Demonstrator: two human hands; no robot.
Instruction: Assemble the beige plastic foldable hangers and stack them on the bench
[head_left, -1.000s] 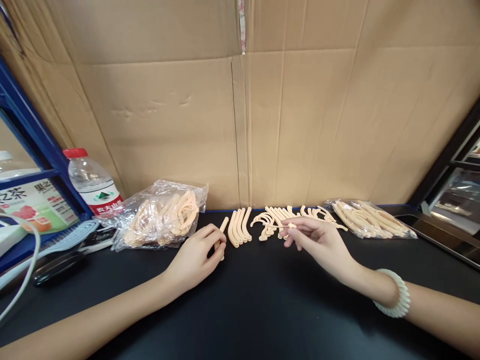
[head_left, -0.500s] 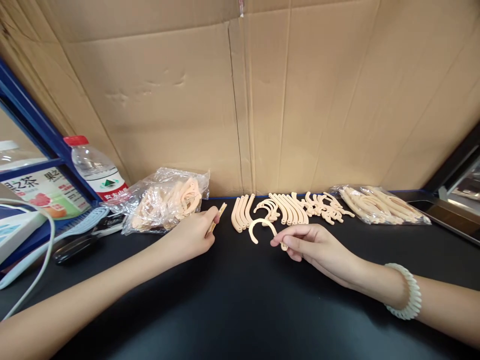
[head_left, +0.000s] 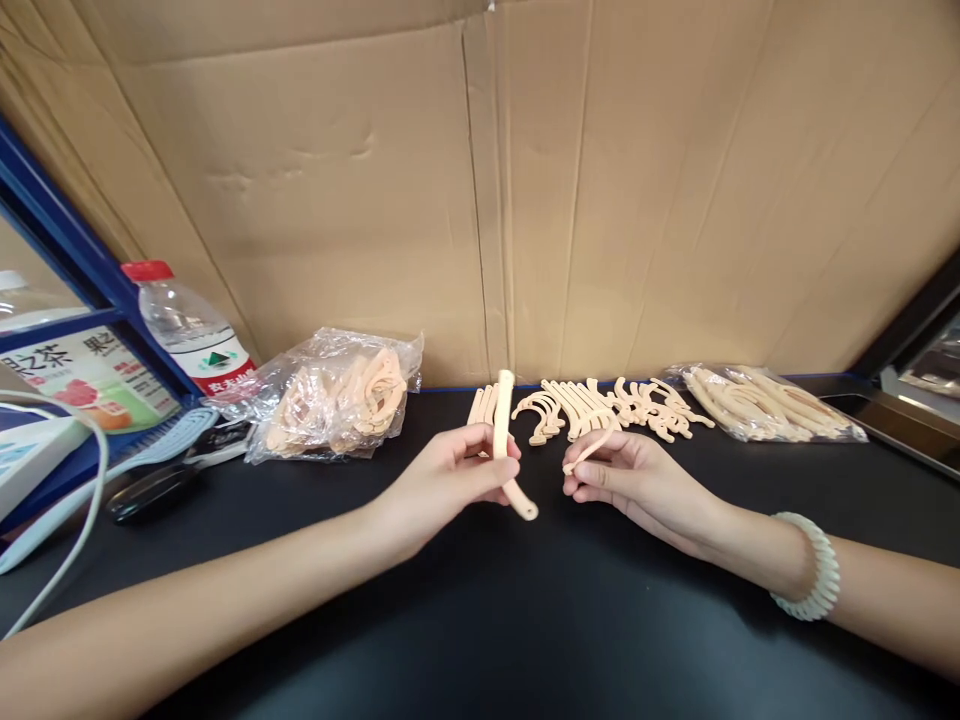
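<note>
Pinched between thumb and fingers of my left hand (head_left: 450,478) is a beige hanger arm (head_left: 504,425), slightly curved, tilted upright, with a small hole at its lower end. Close by on the right, my right hand (head_left: 637,485) grips a beige hanger hook (head_left: 596,445) by its lower end, seen nearly edge-on. The two pieces are apart. Behind my hands lie a few more hanger arms (head_left: 484,403), partly hidden by my left hand. A row of arms (head_left: 570,405) and a cluster of loose hooks (head_left: 649,405) lie farther right.
A clear bag of beige hooks (head_left: 337,400) sits at back left, and a bag of arms (head_left: 765,405) at back right. A red-capped bottle (head_left: 191,330), hairbrush (head_left: 172,440) and white cable (head_left: 97,510) are left. A phone-like slab (head_left: 900,430) lies right. Cardboard (head_left: 337,200) stands behind the black table (head_left: 570,620).
My left hand has moved right, turning the hanger arm from nearly hidden to plainly visible. My right hand has rotated the hook, which now points away to the right.
</note>
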